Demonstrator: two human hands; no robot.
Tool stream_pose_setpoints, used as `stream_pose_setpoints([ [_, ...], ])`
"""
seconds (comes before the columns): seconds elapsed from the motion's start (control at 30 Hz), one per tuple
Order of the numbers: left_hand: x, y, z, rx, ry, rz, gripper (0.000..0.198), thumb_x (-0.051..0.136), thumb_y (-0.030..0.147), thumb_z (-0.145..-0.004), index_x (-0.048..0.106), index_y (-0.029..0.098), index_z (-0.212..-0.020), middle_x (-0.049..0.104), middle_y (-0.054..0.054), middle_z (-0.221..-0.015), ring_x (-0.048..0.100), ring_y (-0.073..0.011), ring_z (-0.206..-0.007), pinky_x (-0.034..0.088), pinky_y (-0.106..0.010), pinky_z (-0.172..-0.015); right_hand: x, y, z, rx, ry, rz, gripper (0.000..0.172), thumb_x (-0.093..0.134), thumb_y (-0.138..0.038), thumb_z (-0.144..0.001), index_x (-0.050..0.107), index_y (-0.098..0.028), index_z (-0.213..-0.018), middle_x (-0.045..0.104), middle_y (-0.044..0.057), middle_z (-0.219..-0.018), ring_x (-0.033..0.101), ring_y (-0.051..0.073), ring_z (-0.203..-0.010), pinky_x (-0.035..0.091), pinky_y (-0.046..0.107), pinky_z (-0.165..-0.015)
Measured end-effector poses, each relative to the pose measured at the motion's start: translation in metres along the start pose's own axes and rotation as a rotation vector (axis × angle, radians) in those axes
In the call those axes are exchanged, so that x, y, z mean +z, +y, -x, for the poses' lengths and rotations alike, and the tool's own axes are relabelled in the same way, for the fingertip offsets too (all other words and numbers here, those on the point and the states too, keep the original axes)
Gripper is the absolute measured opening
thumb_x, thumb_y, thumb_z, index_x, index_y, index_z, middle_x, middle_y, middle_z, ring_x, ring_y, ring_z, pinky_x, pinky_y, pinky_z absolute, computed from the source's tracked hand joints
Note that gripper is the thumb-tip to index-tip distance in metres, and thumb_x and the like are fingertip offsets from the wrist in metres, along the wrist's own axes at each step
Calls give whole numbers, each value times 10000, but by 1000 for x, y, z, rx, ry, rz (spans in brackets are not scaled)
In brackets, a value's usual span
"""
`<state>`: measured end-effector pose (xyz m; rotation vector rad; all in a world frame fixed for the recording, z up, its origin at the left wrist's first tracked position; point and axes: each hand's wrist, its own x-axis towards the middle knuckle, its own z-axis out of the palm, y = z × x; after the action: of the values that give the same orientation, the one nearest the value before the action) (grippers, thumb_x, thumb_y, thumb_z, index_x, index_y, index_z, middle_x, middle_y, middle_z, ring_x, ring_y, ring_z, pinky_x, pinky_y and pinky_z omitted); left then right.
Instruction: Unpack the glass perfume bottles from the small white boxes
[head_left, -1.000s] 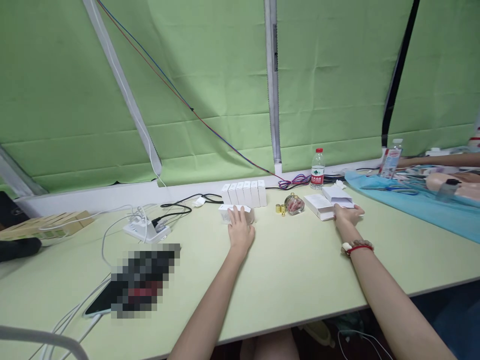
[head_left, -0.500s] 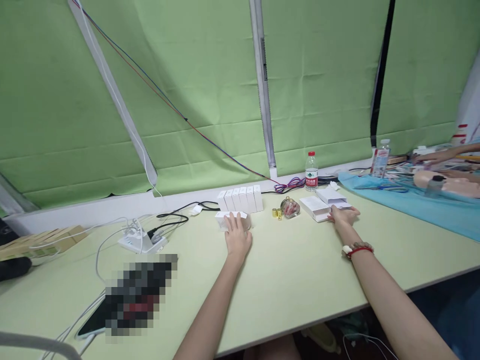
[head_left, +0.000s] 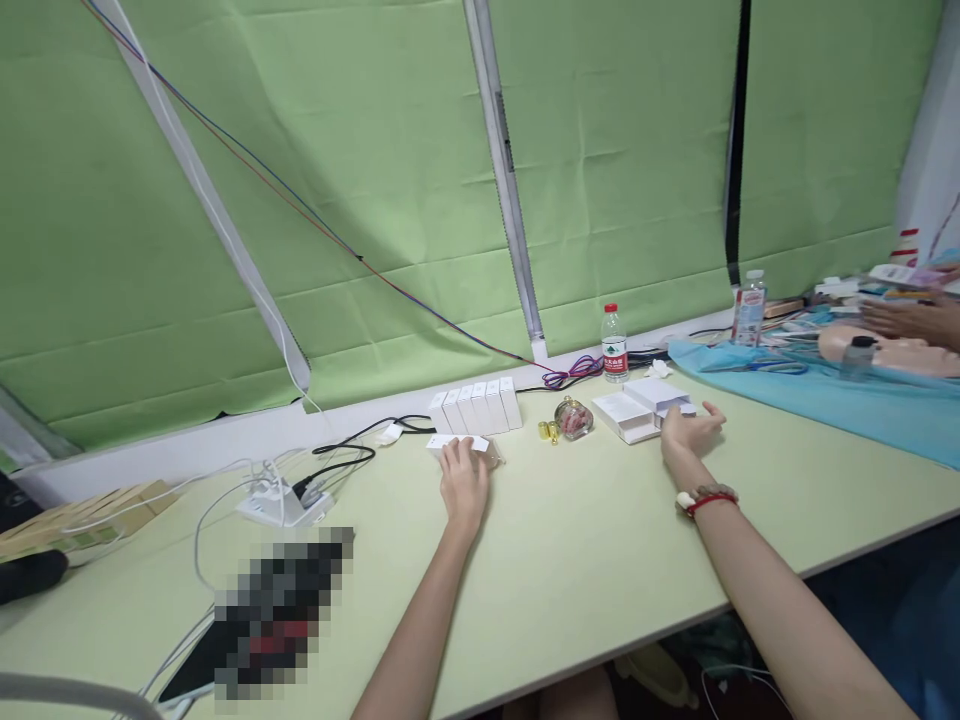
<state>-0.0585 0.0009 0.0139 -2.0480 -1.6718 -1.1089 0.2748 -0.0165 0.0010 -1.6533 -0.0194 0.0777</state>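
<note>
One lying white box (head_left: pixel 436 446) is being touched from above by the left hand (head_left: pixel 464 487), at whose twelve o'clock it is lying on the bench (head_left: pixel 570 540). The left grip is being held loosely curled, fingertips down on the box; whether it is being clasped cannot be told. Just past it, also toward twelve, six upright white boxes (head_left: pixel 476 406) are standing in one row. At two o'clock from the left hand, one round glass jar (head_left: pixel 574 418) is being flanked on its nine o'clock side by at least two small gold pieces (head_left: pixel 548 431).

Toward three o'clock, the right hand (head_left: pixel 690 437) is being held with its grip spread, thumb and fingers parted, and nothing is being seen clasped. Two open white boxes (head_left: pixel 624 415) are lying side by side at its ten to eleven o'clock; the nearer is being overlapped by this hand, though contact cannot be told. One red-capped bottle (head_left: pixel 614 345) is standing beyond them, at eleven.
</note>
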Motion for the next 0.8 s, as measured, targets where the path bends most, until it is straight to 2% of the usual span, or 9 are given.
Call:
stream_pose_setpoints([
  [0.07, -2, 3, 0, -2, -6, 24, 298, 438, 239, -814, 495, 197, -1103, 507, -84, -1123, 442, -227, -1093, 494, -306, -715, -1, -8, 7, -177, -17, -64, 387, 523, -199, -705, 430, -193, -1081, 501, 77, -1012, 513, 188, -923, 400, 323, -852],
  [0.13, -3, 8, 1, 29, -27, 55, 283, 466, 233, -791, 507, 208, -1071, 532, -69, -1078, 470, -214, -1057, 486, -272, -642, 0, -16, 20, -343, -144, -121, 290, 504, -259, -739, 489, -184, -1019, 521, 48, -923, 512, 172, -840, 409, 312, -812],
  [0.2, -3, 14, 4, 120, -96, 117, 285, 477, 218, -777, 504, 217, -1060, 540, -49, -1060, 515, -185, -997, 471, -238, -592, 2, -21, 41, -537, -384, -175, 277, 509, -355, -760, 529, -173, -968, 532, 36, -857, 510, 163, -768, 429, 300, -748],
  [0.3, -1, 23, 10, 309, -256, 247, 316, 462, 192, -773, 480, 232, -1086, 527, -27, -1078, 571, -125, -840, 459, -209, -573, 3, -20, 82, -763, -890, -166, 450, 562, -464, -728, 524, -178, -1073, 570, 39, -886, 544, 166, -769, 447, 313, -731],
  [0.43, -4, 34, 15, 375, -309, 358, 307, 404, 140, -776, 493, 219, -1059, 557, -21, -973, 576, -115, -795, 464, -215, -637, -3, -10, 128, -1072, -1337, 22, 585, 623, -512, -681, 528, -221, -1180, 543, 92, -1159, 491, 244, -1079, 346, 423, -949],
  [0.53, -11, 37, 15, 331, -287, 383, 299, 392, 141, -775, 514, 217, -1037, 609, -20, -944, 590, -129, -807, 467, -232, -684, -11, -8, 140, -1136, -1455, 109, 760, 636, -558, -648, 424, -238, -1304, 453, 112, -1293, 394, 280, -1201, 269, 475, -1010],
  [0.63, -16, 35, 13, 145, -271, 386, 359, 374, 150, -778, 482, 223, -1113, 650, 6, -804, 608, -132, -685, 456, -230, -606, -17, -9, 142, -1178, -1476, 94, 914, 706, -482, -587, 307, -245, -1375, 404, 112, -1339, 393, 284, -1204, 306, 457, -994],
  [0.73, -18, 33, 13, 83, -286, 419, 389, 371, 172, -785, 443, 213, -1165, 607, 39, -633, 575, -126, -547, 440, -229, -552, -18, -10, 143, -1283, -1431, 33, 794, 651, -223, -633, 328, -224, -1358, 453, 96, -1306, 437, 248, -1170, 351, 401, -967],
  [0.8, -19, 33, 15, 127, -273, 479, 365, 380, 211, -808, 422, 208, -1170, 606, 31, -670, 557, -109, -520, 445, -228, -549, -19, -12, 143, -1365, -1381, -19, 710, 559, -105, -647, 374, -213, -1324, 493, 80, -1275, 465, 223, -1145, 372, 364, -948],
])
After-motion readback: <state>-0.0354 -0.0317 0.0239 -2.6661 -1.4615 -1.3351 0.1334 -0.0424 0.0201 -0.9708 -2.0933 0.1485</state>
